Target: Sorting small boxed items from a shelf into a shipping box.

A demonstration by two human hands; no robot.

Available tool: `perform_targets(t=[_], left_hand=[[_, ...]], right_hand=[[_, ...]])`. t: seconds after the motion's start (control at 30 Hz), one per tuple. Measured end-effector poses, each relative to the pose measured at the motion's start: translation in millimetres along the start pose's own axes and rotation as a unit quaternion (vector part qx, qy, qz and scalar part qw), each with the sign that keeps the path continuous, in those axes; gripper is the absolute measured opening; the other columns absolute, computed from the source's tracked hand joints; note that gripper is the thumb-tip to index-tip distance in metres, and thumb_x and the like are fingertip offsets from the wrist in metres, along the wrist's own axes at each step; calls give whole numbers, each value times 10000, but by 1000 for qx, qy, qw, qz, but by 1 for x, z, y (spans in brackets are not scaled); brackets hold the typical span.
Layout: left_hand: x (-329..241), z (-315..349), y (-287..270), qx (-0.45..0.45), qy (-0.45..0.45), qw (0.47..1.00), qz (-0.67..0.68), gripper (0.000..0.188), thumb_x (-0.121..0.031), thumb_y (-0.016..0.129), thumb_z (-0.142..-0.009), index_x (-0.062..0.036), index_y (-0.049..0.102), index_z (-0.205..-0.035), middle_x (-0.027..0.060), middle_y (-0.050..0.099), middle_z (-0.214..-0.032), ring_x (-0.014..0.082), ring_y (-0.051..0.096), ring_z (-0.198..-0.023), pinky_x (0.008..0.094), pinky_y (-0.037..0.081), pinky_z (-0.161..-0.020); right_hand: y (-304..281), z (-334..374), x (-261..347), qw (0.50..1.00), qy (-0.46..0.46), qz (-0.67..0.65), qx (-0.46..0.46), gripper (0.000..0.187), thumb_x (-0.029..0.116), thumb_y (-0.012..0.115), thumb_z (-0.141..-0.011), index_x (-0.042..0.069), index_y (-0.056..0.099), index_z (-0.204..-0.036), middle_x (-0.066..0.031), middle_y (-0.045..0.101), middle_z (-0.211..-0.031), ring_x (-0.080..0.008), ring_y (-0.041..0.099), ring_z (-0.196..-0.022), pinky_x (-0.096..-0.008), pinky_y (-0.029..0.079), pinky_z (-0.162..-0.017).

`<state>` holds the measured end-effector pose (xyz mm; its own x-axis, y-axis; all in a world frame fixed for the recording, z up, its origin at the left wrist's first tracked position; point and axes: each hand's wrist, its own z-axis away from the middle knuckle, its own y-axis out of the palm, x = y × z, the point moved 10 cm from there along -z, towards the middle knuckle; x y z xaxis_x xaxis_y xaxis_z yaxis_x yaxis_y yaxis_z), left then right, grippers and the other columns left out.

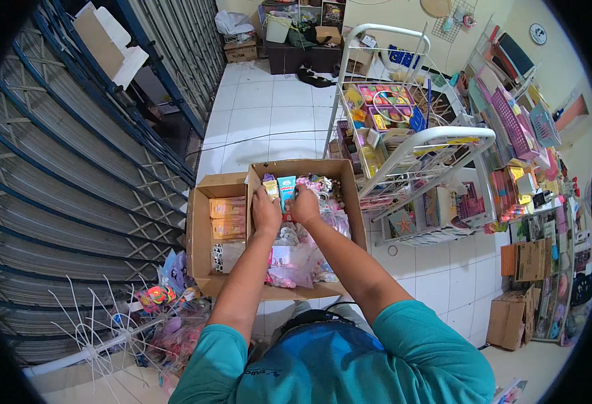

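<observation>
In a large open cardboard box (360, 229) in front of me, both of my hands reach down at the far left corner. My left hand (267, 212) is closed around a small yellow packet (271, 186), its lower part hidden by the fingers. Just to the right, a flat teal packet with a red lower part (286, 188) stands upright, and my right hand (304, 205) grips its right edge. Bagged pink and white trinkets (292, 262) and beaded items (323, 185) fill much of the box. What lies under my fingers is hidden.
A second carton (200, 249) with orange boxes (228, 219) adjoins on the left. A white wire rack (414, 145) full of goods stands at right. Folding metal shutters (73, 168) line the left side, with a bare-spoked stand (94, 350) below. A dark cable (262, 137) crosses the tiles.
</observation>
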<state>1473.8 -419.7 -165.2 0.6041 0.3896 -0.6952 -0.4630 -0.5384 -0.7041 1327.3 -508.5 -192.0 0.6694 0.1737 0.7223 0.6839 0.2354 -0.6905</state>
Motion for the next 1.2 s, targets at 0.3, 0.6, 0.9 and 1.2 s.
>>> perform_targets(t=[0.3,0.6,0.9,1.2], left_hand=[[-27,-3,-32,66,25,997,-22,462,-324,741,-925,9,615,-1219,281,695,-1142,453,671,-1055,518,528,-912],[-102,104,-26,320,104,919,203,302,-218,728,-962,-17,670,-1179,116,737,-1062,190,702,-964,332,548,-822],[-264,233,92,480,137,830,247,404,-240,764,-934,-53,631,-1266,94,697,-1205,184,687,-1028,330,541,-839],[-441,421,250,605,292,707,222,411,-232,768,-931,-31,632,-1263,116,692,-1190,209,680,-1023,361,562,-839]], right_hand=[[-45,30,20,992,-34,-121,-18,505,164,759,-903,-23,592,-1341,-228,735,-1152,-337,737,-1021,-442,578,-881],[-200,170,-56,974,14,-219,56,402,201,724,-958,48,642,-1320,-121,749,-1082,-210,721,-932,-352,573,-840],[-352,336,-244,937,190,-240,-168,555,233,743,-950,70,537,-1438,-159,666,-1273,-252,683,-1050,-384,563,-909],[-501,537,-396,838,295,-164,-428,579,259,746,-946,63,516,-1440,-172,656,-1304,-278,655,-1156,-393,548,-968]])
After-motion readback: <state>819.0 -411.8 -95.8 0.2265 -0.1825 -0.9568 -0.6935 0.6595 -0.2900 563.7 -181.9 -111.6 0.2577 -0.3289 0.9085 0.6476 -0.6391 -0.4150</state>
